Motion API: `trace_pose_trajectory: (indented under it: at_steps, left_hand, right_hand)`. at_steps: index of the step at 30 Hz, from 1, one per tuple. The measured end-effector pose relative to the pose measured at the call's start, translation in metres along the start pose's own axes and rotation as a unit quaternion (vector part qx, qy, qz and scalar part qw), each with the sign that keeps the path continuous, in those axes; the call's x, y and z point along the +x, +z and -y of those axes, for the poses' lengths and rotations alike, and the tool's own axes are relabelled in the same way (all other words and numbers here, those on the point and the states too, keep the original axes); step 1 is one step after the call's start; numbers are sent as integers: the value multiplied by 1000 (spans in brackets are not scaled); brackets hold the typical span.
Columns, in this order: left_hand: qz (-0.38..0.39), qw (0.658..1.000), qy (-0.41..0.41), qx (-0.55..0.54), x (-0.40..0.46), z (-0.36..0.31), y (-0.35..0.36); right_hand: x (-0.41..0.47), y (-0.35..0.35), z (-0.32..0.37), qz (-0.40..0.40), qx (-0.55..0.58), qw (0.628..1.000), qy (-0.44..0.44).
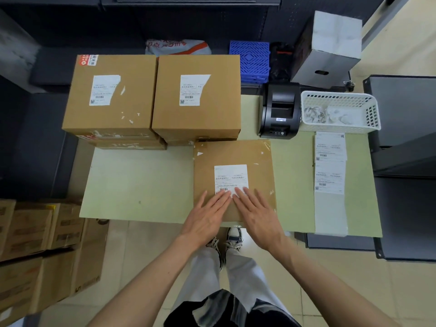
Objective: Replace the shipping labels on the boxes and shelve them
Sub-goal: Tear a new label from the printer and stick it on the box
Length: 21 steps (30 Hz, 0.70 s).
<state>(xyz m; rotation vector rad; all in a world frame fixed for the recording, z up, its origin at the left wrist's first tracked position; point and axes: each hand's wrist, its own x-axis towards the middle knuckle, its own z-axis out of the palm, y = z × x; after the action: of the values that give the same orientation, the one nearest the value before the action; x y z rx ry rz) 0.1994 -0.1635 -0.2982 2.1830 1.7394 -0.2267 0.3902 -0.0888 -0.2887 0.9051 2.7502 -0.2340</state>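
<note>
A flat brown box [236,156] lies at the near edge of the pale green table [141,182], with a whole white shipping label [230,177] stuck on its top. My left hand [207,215] and my right hand [257,213] lie flat on the box, fingers straight, fingertips pressing the label's lower edge. Behind, two taller brown boxes stand side by side: the left one [111,114] and the right one [200,116] each carry a torn label. A strip of printed labels [330,166] lies on the table at the right.
A black label printer [279,112] and a white basket [339,95] holding crumpled paper stand at the back right. Stacked cartons [42,246] sit on the floor at the left. Dark metal shelving [405,128] stands at the right. A blue crate [250,60] and a white box [330,48] are behind.
</note>
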Motion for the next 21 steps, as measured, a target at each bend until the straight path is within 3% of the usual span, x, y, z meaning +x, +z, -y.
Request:
trace_pose_trajectory:
  at_steps: [21]
  left_hand:
    - [0, 997, -77, -16, 8, 26, -24]
  right_hand:
    - [8, -15, -28, -2, -19, 999, 42]
